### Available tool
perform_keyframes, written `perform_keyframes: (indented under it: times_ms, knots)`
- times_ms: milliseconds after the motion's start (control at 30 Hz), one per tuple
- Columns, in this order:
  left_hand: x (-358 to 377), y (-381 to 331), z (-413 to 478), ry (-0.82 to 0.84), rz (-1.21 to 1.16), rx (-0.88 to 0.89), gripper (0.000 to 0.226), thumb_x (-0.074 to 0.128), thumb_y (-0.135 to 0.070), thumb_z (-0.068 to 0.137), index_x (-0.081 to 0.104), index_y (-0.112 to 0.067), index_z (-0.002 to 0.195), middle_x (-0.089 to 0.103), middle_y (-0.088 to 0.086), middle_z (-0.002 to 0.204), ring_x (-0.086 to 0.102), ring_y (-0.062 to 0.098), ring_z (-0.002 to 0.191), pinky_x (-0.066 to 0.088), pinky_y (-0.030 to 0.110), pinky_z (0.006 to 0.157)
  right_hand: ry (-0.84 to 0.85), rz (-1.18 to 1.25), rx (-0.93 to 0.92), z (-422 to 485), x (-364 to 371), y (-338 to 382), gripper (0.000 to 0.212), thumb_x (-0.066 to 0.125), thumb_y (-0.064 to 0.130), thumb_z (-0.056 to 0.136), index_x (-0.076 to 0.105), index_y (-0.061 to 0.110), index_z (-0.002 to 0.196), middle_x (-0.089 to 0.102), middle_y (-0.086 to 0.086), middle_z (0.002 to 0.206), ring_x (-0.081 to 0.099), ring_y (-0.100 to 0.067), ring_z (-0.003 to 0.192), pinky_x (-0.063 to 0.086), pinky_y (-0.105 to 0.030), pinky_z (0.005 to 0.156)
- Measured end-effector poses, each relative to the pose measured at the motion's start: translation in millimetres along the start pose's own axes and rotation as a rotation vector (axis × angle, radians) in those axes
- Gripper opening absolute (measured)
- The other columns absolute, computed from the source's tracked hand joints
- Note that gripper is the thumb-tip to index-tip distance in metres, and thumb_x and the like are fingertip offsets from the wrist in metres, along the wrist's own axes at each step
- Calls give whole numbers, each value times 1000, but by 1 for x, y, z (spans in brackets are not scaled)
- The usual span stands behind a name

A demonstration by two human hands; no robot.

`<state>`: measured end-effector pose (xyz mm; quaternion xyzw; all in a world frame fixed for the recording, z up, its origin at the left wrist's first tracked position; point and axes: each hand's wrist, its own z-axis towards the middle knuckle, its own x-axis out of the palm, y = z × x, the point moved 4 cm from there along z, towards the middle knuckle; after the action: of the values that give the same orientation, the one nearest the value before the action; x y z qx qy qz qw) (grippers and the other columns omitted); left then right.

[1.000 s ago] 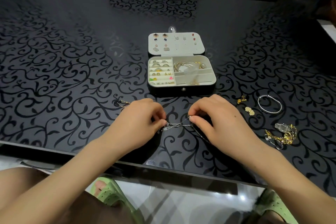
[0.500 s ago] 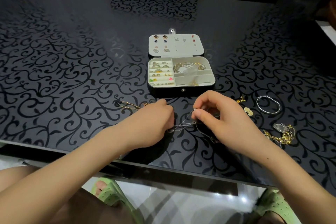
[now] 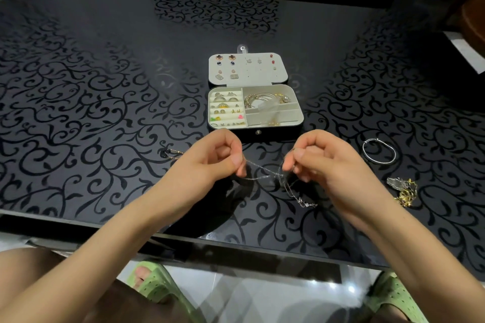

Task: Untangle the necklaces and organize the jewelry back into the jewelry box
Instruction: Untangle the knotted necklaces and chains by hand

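A thin silver necklace (image 3: 265,174) is stretched between my two hands just above the black table. My left hand (image 3: 210,160) pinches one part of the chain between thumb and forefinger. My right hand (image 3: 320,162) pinches the other part, and a loose end with a small pendant (image 3: 307,203) trails onto the table below it. Behind my hands stands the open jewelry box (image 3: 299,113), with rings in the left slots, gold bangles at top right and earrings pinned on the lid (image 3: 262,73).
A gold chain end (image 3: 172,152) lies left of my left hand. A silver bangle (image 3: 378,151) and a tangle of gold chain with a clear piece (image 3: 404,189) lie at the right. The table's front edge (image 3: 236,241) runs under my forearms.
Both hands have lifted off the table and drawn apart, pulling the silver chain taut between them. The pendant end now hangs free under my right hand.
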<state>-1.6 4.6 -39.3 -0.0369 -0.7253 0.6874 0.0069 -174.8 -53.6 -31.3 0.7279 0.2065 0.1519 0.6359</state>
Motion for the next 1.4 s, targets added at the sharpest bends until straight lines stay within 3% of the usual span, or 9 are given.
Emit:
perform_keyframes:
  times_ms: [100, 267, 400, 533, 633, 833, 1067, 1267, 1400]
  knots:
    - [8, -6, -4, 105, 80, 52, 8, 57, -15, 82, 52, -13, 77, 53, 0, 66, 49, 12, 65, 40, 15, 65, -77, 141, 60, 3, -5, -1, 24, 43, -5, 89, 50, 10, 73, 68, -8, 70, 51, -13, 66, 39, -25, 62]
    - [21, -2, -4, 166, 621, 173, 2, 55, -22, 83, 57, -23, 85, 54, -8, 58, 47, 7, 55, 34, 14, 57, -113, 133, 26, 2, -9, 2, 17, 48, 4, 84, 49, 13, 70, 71, -8, 74, 55, -15, 76, 40, -25, 69]
    - [25, 0, 0, 145, 842, 152, 8, 52, -24, 92, 50, -29, 86, 61, -4, 58, 56, 12, 57, 43, 25, 60, -71, 122, -30, 1, -9, 5, 4, 49, 14, 72, 49, 14, 68, 71, -10, 79, 60, -15, 78, 43, -24, 71]
    - [28, -2, 8, 49, 752, 61, 19, 52, -21, 93, 44, -32, 79, 66, -9, 60, 59, 5, 47, 49, 24, 61, -3, 244, -36, 0, -7, 5, 7, 46, 8, 73, 49, 11, 68, 69, -13, 83, 63, -20, 70, 46, -29, 69]
    - [28, -1, 12, -11, 637, -6, 19, 54, -19, 92, 46, -31, 79, 68, -5, 64, 61, 10, 44, 50, 23, 57, 24, 226, -43, 0, -5, 5, 9, 45, 8, 73, 49, 11, 67, 67, -12, 84, 60, -19, 63, 47, -27, 65]
    - [21, -6, 13, -132, 508, -33, 14, 68, -15, 81, 64, -26, 74, 68, -10, 66, 65, 18, 56, 52, 31, 64, 36, 186, -54, 2, -1, 5, 10, 45, 8, 72, 49, 13, 64, 67, -13, 88, 52, -16, 57, 47, -21, 60]
    - [10, -11, 10, -224, 520, -25, 12, 72, -19, 75, 68, -30, 71, 63, -10, 69, 56, 2, 63, 45, 24, 69, 96, 187, -60, 4, 2, 6, 9, 45, 8, 72, 48, 12, 66, 67, -16, 87, 48, -16, 55, 44, -24, 61]
    - [29, -15, 24, -4, 541, -73, 22, 73, -19, 74, 63, -38, 79, 52, -13, 88, 53, 6, 84, 42, 23, 83, 132, 245, -77, 3, 4, 9, 7, 44, 4, 72, 47, 8, 67, 59, -29, 86, 55, -11, 55, 46, -21, 63]
    - [33, -14, 26, 87, 391, -122, 22, 73, -13, 75, 64, -32, 68, 56, -8, 80, 49, 8, 74, 41, 23, 72, 153, 248, -89, 3, 8, 12, 8, 44, 4, 71, 47, 8, 65, 54, -37, 86, 58, -10, 59, 48, -22, 64]
